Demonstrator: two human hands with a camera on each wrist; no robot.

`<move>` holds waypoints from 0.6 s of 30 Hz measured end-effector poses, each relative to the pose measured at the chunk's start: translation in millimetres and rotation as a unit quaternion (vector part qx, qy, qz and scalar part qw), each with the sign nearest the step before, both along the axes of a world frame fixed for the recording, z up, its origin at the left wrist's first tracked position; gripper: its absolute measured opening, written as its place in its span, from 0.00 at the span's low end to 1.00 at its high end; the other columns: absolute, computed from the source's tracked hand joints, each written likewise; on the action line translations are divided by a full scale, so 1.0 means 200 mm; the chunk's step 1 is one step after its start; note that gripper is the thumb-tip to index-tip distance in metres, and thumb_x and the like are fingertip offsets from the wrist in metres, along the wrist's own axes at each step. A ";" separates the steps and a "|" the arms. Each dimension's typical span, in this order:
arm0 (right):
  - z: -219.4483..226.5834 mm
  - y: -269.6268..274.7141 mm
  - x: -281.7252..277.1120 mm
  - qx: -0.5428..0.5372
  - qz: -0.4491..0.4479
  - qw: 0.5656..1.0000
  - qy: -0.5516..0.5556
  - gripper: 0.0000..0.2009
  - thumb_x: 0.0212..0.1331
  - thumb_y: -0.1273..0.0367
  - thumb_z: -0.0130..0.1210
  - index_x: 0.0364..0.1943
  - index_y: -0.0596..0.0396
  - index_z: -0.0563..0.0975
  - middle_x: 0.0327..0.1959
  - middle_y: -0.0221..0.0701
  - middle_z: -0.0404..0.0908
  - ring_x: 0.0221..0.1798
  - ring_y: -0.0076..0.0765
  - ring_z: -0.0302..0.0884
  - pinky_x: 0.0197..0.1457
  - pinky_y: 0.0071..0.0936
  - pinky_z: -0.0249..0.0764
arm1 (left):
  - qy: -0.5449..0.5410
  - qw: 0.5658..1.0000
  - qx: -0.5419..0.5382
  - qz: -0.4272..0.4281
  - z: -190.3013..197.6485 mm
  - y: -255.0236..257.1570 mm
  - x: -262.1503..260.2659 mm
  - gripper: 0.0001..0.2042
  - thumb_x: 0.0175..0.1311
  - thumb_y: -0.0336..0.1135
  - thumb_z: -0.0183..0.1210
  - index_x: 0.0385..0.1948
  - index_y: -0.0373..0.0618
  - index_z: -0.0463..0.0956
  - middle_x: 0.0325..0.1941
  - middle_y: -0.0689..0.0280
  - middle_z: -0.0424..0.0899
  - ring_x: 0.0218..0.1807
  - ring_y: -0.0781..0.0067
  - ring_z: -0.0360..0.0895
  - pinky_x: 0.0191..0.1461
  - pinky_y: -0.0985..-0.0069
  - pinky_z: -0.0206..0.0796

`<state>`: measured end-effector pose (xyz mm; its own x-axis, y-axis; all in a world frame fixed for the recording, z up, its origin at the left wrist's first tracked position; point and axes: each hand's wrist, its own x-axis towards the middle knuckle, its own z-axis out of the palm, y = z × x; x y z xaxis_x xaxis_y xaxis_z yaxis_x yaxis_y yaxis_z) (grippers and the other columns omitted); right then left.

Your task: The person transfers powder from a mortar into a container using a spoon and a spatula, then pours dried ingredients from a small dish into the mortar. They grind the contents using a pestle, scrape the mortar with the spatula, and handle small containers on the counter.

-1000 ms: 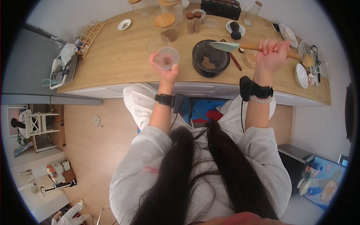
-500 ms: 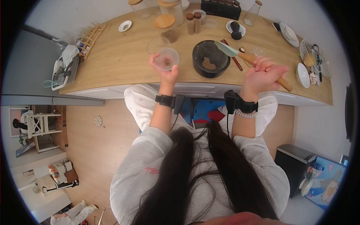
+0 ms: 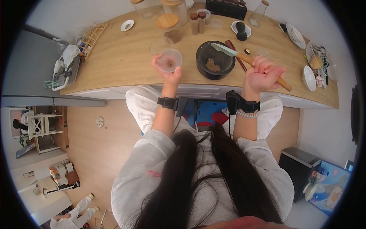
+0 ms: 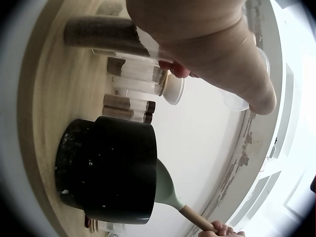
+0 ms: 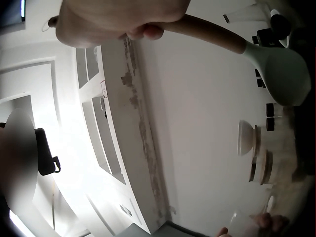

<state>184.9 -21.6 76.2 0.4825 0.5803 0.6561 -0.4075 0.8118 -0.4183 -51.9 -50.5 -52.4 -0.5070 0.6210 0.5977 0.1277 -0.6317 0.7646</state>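
Left fingers curl round the cup, thumb apart. Right fingers wrap the spatula, closed.

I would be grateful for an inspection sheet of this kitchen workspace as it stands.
Surface: wooden counter, no spill seen.
Job's things: black bowl with a brown mass inside; pale-green spatula above it; clear cup.
Clutter: red-brown stick beside the bowl; brown-capped jars behind it.
Hands: left hand grips the cup; right hand grips the spatula's wooden handle.
Cables: a thin dark cable hangs from each wristband.
Surroundings: dark bin on the floor, right.
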 end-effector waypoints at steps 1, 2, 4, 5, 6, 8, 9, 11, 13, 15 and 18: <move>0.00 0.01 0.00 0.000 0.000 1.000 0.000 0.21 0.69 0.59 0.37 0.16 0.51 0.57 0.07 0.25 0.53 0.11 0.23 0.49 0.17 0.24 0.53 | 0.000 1.000 -0.002 -0.003 0.00 0.00 0.00 0.39 0.43 0.54 0.66 0.52 0.55 0.48 0.36 0.61 0.68 0.26 0.74 0.70 0.27 0.83 0.63; 0.00 0.01 0.00 0.000 0.016 1.000 0.010 0.21 0.68 0.59 0.38 0.16 0.51 0.57 0.07 0.25 0.53 0.11 0.23 0.48 0.17 0.25 0.52 | 0.000 1.000 -0.004 -0.006 0.00 0.00 0.00 0.39 0.43 0.54 0.66 0.53 0.56 0.48 0.36 0.60 0.68 0.27 0.74 0.70 0.27 0.83 0.64; -0.01 0.02 0.01 0.001 0.031 0.999 0.020 0.20 0.68 0.60 0.38 0.16 0.51 0.57 0.07 0.25 0.53 0.10 0.22 0.47 0.17 0.25 0.51 | 0.003 1.000 -0.009 -0.005 0.00 -0.01 0.00 0.39 0.43 0.54 0.66 0.53 0.56 0.48 0.37 0.60 0.68 0.27 0.74 0.70 0.27 0.83 0.64; -0.02 0.03 0.02 -0.002 0.048 0.999 0.021 0.20 0.67 0.61 0.39 0.16 0.51 0.57 0.07 0.25 0.53 0.10 0.22 0.46 0.17 0.25 0.50 | 0.006 1.000 -0.013 -0.004 0.00 -0.01 0.00 0.39 0.43 0.54 0.66 0.53 0.56 0.48 0.37 0.60 0.68 0.27 0.74 0.70 0.26 0.82 0.64; -0.02 0.04 0.02 -0.004 0.066 0.998 0.023 0.19 0.67 0.62 0.39 0.16 0.51 0.57 0.07 0.25 0.53 0.10 0.23 0.46 0.16 0.25 0.50 | 0.005 1.000 -0.013 -0.004 0.01 -0.01 0.00 0.39 0.43 0.54 0.66 0.53 0.56 0.48 0.37 0.60 0.68 0.27 0.74 0.70 0.26 0.82 0.64; -0.02 0.05 0.03 0.000 0.076 0.997 0.019 0.19 0.67 0.62 0.40 0.16 0.51 0.57 0.07 0.25 0.53 0.10 0.23 0.46 0.16 0.25 0.49 | -0.001 1.000 -0.003 -0.002 0.02 -0.01 0.01 0.39 0.43 0.54 0.66 0.53 0.56 0.48 0.37 0.60 0.68 0.28 0.74 0.70 0.26 0.82 0.64; -0.02 0.06 0.03 0.005 0.087 0.996 0.016 0.19 0.67 0.63 0.40 0.17 0.51 0.57 0.07 0.26 0.53 0.10 0.23 0.47 0.16 0.25 0.49 | -0.001 1.000 -0.004 -0.002 0.02 -0.01 0.01 0.39 0.43 0.54 0.66 0.53 0.56 0.48 0.37 0.60 0.68 0.28 0.74 0.70 0.26 0.82 0.64; -0.02 0.08 0.04 0.010 0.113 0.994 0.001 0.18 0.66 0.63 0.40 0.17 0.51 0.57 0.07 0.26 0.53 0.10 0.23 0.47 0.16 0.25 0.50 | -0.006 1.000 -0.008 -0.013 0.03 -0.02 0.01 0.39 0.43 0.55 0.66 0.53 0.56 0.48 0.37 0.60 0.68 0.28 0.73 0.70 0.26 0.82 0.64; -0.01 0.10 0.04 0.015 0.139 0.990 -0.014 0.18 0.66 0.64 0.40 0.17 0.51 0.57 0.08 0.26 0.54 0.11 0.23 0.48 0.17 0.25 0.50 | -0.002 1.000 -0.013 -0.011 0.01 -0.01 0.00 0.39 0.43 0.54 0.66 0.53 0.56 0.48 0.37 0.60 0.69 0.28 0.73 0.70 0.26 0.82 0.64; 0.04 0.11 0.04 0.007 0.169 0.985 -0.043 0.18 0.66 0.66 0.40 0.16 0.52 0.57 0.09 0.27 0.55 0.11 0.23 0.49 0.17 0.26 0.51 | 0.003 1.000 -0.018 -0.010 0.01 -0.01 0.00 0.39 0.43 0.54 0.66 0.53 0.56 0.48 0.37 0.60 0.69 0.28 0.73 0.71 0.26 0.82 0.64; 0.08 0.18 0.04 0.020 0.242 0.967 -0.081 0.18 0.66 0.66 0.40 0.16 0.53 0.58 0.09 0.27 0.56 0.12 0.23 0.49 0.18 0.26 0.52 | 0.000 1.000 -0.008 -0.011 0.01 -0.01 0.01 0.39 0.43 0.54 0.66 0.53 0.56 0.48 0.37 0.60 0.69 0.28 0.73 0.70 0.26 0.82 0.64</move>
<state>192.2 15.0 92.4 0.0498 0.6851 0.7268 -0.6756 0.5590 -0.4807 -50.9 -52.9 -49.8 -0.4931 0.6408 0.5885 0.1149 -0.6225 0.7741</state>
